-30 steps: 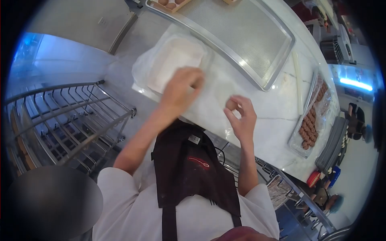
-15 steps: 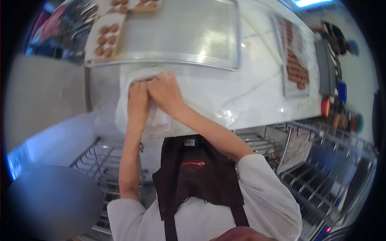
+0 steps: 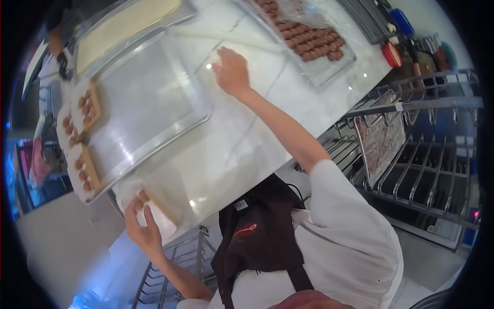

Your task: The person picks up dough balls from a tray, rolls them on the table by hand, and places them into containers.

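Observation:
A pale strip (image 3: 163, 208) lies on white paper at the table's near left edge, with a brown ball (image 3: 143, 196) at its far end. My left hand (image 3: 143, 226) is beside it, fingertips at the ball and thumb held apart from the fingers. Farther up, my right hand (image 3: 232, 72) is stretched out over the marble table (image 3: 257, 139), its fingers spread and nothing visible in them. Beyond a bare stretch of marble from it, brown balls in rows (image 3: 314, 38) sit on a tray partly covered by clear plastic (image 3: 303, 14).
A metal tray (image 3: 149, 92) carries pale pieces with brown balls (image 3: 85, 105) at its left. Behind it is a tray with a pale sheet (image 3: 123, 28). A red round container (image 3: 392, 54) stands at the right edge, above a wire rack (image 3: 411, 175). Another person's dark-gloved hand (image 3: 64, 67) shows at upper left.
The view has turned and shifted right. My hands, together on the white paper before, are now apart: the right has moved away towards the brown balls. The strip and its ball have come into sight.

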Demonstrator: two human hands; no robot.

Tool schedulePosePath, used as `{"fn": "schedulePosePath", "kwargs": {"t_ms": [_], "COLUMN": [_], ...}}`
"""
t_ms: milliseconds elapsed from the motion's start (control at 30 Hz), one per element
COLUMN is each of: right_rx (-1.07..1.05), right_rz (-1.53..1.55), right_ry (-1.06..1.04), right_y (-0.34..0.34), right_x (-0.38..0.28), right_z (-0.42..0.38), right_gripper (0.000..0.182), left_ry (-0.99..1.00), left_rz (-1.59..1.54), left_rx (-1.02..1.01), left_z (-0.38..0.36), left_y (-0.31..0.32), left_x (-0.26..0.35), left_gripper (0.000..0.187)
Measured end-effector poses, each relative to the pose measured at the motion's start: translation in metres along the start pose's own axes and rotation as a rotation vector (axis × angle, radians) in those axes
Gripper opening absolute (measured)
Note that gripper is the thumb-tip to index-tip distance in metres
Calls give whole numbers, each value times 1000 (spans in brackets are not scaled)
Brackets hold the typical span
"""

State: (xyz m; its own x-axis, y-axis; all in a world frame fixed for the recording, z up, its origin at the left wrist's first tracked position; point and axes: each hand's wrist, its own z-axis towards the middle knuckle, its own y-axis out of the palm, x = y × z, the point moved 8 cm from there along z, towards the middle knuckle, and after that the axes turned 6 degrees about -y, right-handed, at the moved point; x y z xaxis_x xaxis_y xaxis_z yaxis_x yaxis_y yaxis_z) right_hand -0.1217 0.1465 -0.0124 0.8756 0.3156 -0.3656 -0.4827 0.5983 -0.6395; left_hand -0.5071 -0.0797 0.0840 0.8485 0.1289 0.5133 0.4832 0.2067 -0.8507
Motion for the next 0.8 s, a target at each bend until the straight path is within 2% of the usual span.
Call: {"fn": "schedulePosePath", "kwargs": {"t_ms": [67, 133, 200, 233, 267, 333, 367, 400, 433, 467, 500, 567, 600, 667, 700, 767, 800], "right_rx": [-252, -478, -514, -478, -444, -434, -528, -617, -720, -820, -807, -589, -577, -287, -282, -464, -467], "right_rz": [-218, -148, -55, 7, 70, 312, 509, 709, 706, 705, 711, 651, 656, 706, 711, 821, 823], "right_ry": [-48, -36, -15, -11, -7, 82, 173, 264, 331, 397, 404, 3, 14, 247, 250, 220, 216], "right_y": [51, 87, 84, 68, 47, 0, -17, -34, -52, -65, -76, -106, -95, -76, -82, -82, -94], "right_x": [42, 65, 69, 68, 62, 50, 43, 31, 16, 6, 11, 6, 15, 51, 57, 57, 64], "right_z": [6, -4, -4, -3, -3, -12, -21, -32, -45, -58, -63, -50, -50, -41, -37, -37, -29], "right_gripper": [66, 83, 87, 85, 83, 82, 80, 78, 76, 74, 74, 67, 67, 57, 57, 54, 54], "left_ry": [-110, -99, -101, -154, -151, -411, -410, -494, -576, -574, -596, -632, -656, -705, -728, -776, -802], "left_rz": [-220, -206, -365, -463, -456, -1124, -1123, -1518, -1912, -1905, -1893, -1864, -1849, -1828, -1820, -1808, -1808], "left_rx": [-103, -118, -264, -393, -399, -265, -272, -359, -445, -453, -456, -463, -463, -455, -447, -431, -417], "left_z": [-3, -10, -13, -14, -12, -1, 10, 21, 28, 34, 40, 55, 60, 67, 70, 77, 79], "left_y": [32, 75, 127, 156, 182, 234, 255, 280, 298, 305, 311, 319, 321, 323, 323, 323, 322], "left_x": [37, 84, 135, 155, 178, 213, 233, 252, 273, 284, 294, 313, 320, 331, 335, 339, 338], "left_gripper": [26, 33, 31, 40, 40, 57, 57, 65, 73, 73, 71, 69, 68, 66, 66, 64, 63]}}
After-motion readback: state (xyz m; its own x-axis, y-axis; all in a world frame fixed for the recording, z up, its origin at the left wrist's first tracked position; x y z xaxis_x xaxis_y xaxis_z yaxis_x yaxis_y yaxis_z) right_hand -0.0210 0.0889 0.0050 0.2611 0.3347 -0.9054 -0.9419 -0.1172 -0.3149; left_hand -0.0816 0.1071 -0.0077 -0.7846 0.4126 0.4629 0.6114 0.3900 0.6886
